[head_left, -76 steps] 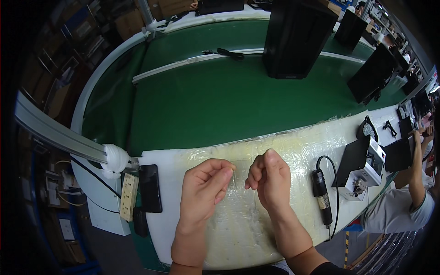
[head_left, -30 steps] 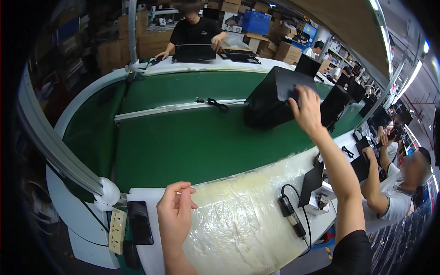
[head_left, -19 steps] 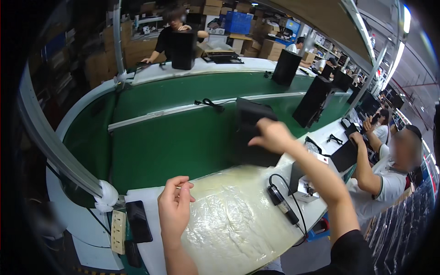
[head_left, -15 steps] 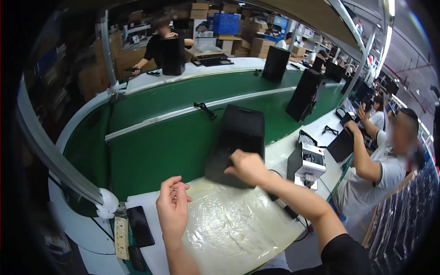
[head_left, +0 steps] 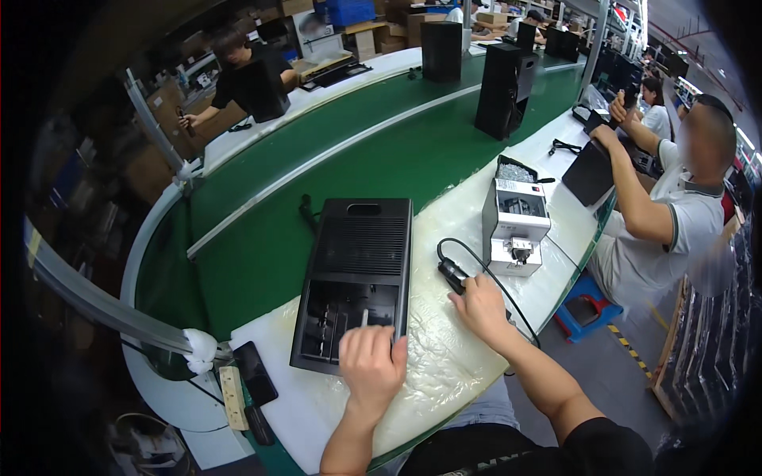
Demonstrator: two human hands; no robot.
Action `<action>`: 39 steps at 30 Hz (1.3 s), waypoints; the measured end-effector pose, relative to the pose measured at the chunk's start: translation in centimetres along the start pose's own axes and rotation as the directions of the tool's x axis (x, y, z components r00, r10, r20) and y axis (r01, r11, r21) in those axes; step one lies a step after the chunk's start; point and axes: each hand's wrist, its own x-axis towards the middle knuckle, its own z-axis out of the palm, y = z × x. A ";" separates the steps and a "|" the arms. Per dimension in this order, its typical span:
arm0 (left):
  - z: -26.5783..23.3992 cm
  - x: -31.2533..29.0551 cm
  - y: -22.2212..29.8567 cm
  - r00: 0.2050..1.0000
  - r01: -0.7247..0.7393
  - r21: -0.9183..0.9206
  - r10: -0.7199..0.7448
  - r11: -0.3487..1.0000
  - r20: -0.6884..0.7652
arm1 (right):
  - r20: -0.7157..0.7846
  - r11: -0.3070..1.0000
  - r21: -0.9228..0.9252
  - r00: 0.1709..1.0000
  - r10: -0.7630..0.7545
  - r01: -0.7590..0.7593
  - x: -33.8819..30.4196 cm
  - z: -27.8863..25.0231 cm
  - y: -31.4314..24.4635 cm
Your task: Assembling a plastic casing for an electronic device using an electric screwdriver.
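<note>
Black computer case, one, laid flat across green belt and film-covered bench. Left hand at its near right corner, fingers pressed together; right hand at black electric screwdriver, fingers bent, closure impossible to tell.

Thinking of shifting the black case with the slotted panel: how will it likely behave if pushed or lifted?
The black case should stay stiff, given its flat panels and crisp edges. Lying on a broad side, it seems unlikely to roll or tip. It may be light for its size, as the open bay looks largely hollow.
</note>
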 end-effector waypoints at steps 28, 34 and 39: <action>-13.7 -8.1 -8.4 0.454 0.680 -0.733 -0.794 0.015 0.404 | -0.557 0.552 0.778 0.734 0.388 0.299 6.3 -15.2 9.4; -14.1 -9.3 -12.6 0.474 0.733 -0.674 -0.640 -0.095 0.605 | -0.652 0.542 0.661 0.754 0.076 0.518 9.8 -10.5 9.4; -16.6 -2.3 -9.3 0.557 0.811 -0.112 -0.700 0.574 0.448 | -0.608 0.609 0.667 0.786 0.113 0.428 8.5 -10.8 5.6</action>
